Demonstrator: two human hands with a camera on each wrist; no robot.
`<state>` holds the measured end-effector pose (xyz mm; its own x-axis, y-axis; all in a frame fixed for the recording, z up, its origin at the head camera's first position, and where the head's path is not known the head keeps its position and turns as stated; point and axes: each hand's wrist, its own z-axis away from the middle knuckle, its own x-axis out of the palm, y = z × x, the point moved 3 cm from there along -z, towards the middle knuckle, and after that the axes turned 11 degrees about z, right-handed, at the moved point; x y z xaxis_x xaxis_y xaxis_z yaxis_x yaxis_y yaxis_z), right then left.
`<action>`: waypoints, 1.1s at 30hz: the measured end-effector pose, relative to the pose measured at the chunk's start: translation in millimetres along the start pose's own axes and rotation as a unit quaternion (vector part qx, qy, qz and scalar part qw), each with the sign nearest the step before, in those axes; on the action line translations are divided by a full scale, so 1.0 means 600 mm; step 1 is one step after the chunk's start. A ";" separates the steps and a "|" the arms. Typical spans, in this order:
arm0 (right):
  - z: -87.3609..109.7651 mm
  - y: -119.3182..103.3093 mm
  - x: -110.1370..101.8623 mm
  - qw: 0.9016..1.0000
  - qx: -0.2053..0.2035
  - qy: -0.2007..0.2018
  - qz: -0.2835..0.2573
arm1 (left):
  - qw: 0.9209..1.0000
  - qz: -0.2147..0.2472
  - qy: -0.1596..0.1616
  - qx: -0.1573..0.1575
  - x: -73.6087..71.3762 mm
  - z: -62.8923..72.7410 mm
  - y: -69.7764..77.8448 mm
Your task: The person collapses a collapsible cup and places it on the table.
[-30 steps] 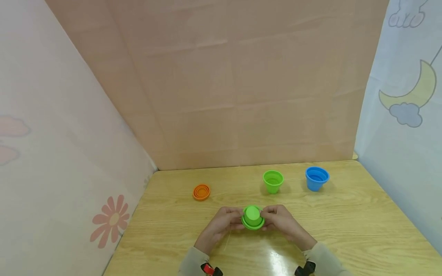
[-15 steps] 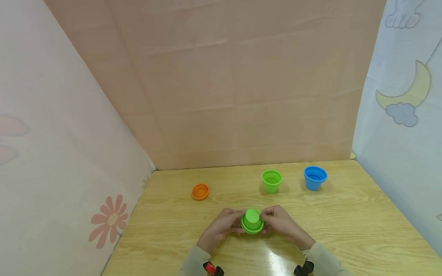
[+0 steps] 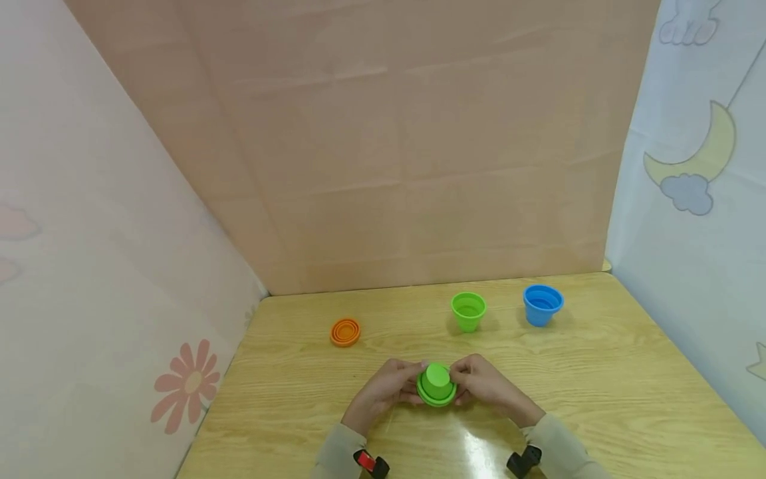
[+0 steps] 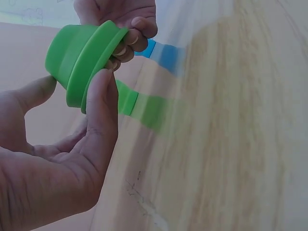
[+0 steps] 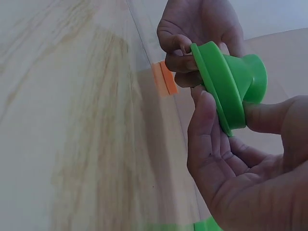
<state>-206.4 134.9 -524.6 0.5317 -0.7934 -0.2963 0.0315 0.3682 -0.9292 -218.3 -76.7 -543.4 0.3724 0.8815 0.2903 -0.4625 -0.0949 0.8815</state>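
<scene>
A green collapsible cup (image 3: 437, 382) is held between both hands above the table, its narrow base turned up toward the head camera and its walls partly folded. The left hand (image 3: 390, 387) grips it from the left, with the thumb on the narrow part and fingers under the wide rim, as the left wrist view shows. From the right, the right hand (image 3: 483, 384) pinches it in the same manner; in the right wrist view its thumb presses on the side of the cup (image 5: 226, 86). The inside of this cup is hidden.
Farther back on the wooden table (image 3: 287, 412) stand a second green cup (image 3: 469, 311), unfolded, and a blue cup (image 3: 542, 306) to its right. A flattened orange cup (image 3: 345, 332) lies at the back left. Cloth-covered walls border the table at the back and sides.
The held green cup has tilted slightly and come a little nearer the body, with both hands still on it. The head view has shifted slightly.
</scene>
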 end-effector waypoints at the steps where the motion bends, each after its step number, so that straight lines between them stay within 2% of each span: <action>1: 0.001 -0.002 0.001 1.000 -0.003 -0.004 0.004 | 1.000 0.001 -0.001 0.000 0.000 0.001 0.000; 11: 0.007 -0.014 0.008 0.999 -0.023 -0.004 0.044 | 1.000 0.009 -0.008 0.019 0.009 0.010 0.007; 21: 0.012 -0.027 0.014 0.995 -0.042 -0.014 0.089 | 0.998 -0.007 0.034 0.045 0.012 0.025 0.008; 24: 0.010 -0.028 0.009 0.997 -0.036 -0.020 0.068 | 0.998 -0.007 0.031 0.048 0.008 0.030 0.013; 28: 0.012 -0.029 0.002 0.999 -0.013 -0.031 0.005 | 0.998 0.001 0.032 0.056 0.005 0.033 0.020; 33: 0.019 -0.033 -0.005 0.998 0.004 -0.038 -0.049 | 0.997 0.000 0.047 0.068 0.002 0.033 0.022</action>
<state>-199.2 135.5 -503.0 0.5887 -0.7866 -0.1865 0.0937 0.2955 -0.9507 -208.2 -85.8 -523.8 0.2928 0.9199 0.2609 -0.3468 -0.1521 0.9255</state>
